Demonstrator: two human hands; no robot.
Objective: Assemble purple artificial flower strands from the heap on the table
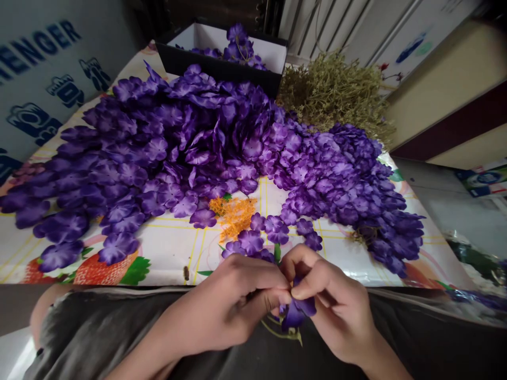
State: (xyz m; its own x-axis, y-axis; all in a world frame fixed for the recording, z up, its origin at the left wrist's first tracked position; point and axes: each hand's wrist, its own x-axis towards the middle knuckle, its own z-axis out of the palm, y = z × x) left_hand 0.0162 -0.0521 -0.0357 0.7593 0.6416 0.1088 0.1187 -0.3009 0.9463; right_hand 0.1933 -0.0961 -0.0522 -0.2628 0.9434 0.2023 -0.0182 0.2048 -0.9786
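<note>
Both my hands meet at the table's near edge, over my lap. My left hand (237,298) is closed in a pinch on a purple artificial flower (296,311) with a thin green stem hanging below it. My right hand (330,301) pinches the same flower's petals from the right. Just beyond my fingers lie several loose purple blossoms (253,240) and a small heap of orange flower centres (234,214).
A big heap of dark purple petals (150,142) covers the table's left and middle; a heap of lighter purple flower strings (348,179) lies at right. Behind stand a black box (222,66) holding more flowers and a bundle of dry green sprigs (332,89). A strawberry-print tablecloth (170,253) covers the table.
</note>
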